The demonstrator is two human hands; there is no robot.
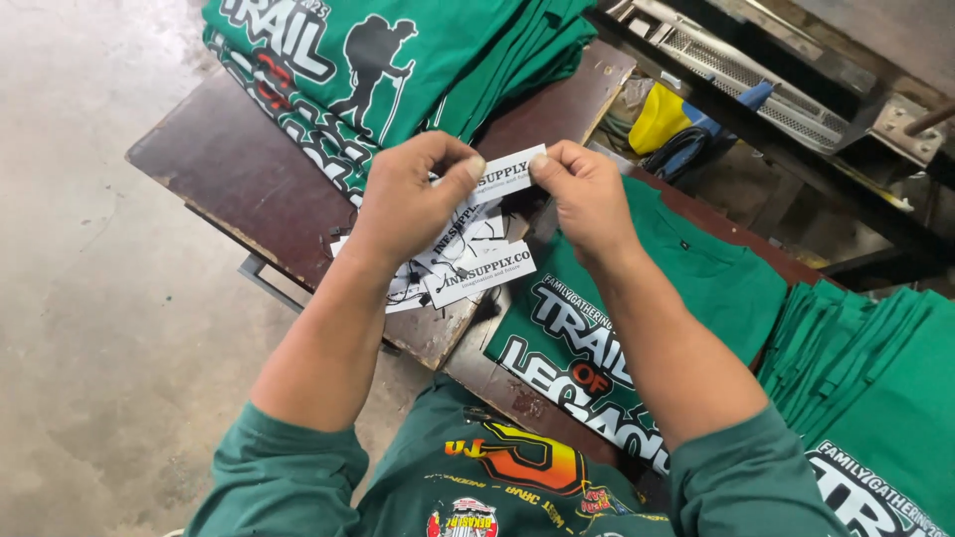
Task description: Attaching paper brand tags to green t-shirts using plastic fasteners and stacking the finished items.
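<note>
Now paper tag (507,172) btwn left hand (406,199), right hand (587,194) fingertip grips

A dark brown wooden table (239,164) with worn, chipped edges stands on a grey concrete floor (90,298); a stack of folded green printed shirts (388,60) lies at its far end; a loose pile of white paper tags with black strings (468,268) lies near its front edge; beside it, a second dark board (497,383) carries one green shirt (647,298) spread flat.
</note>
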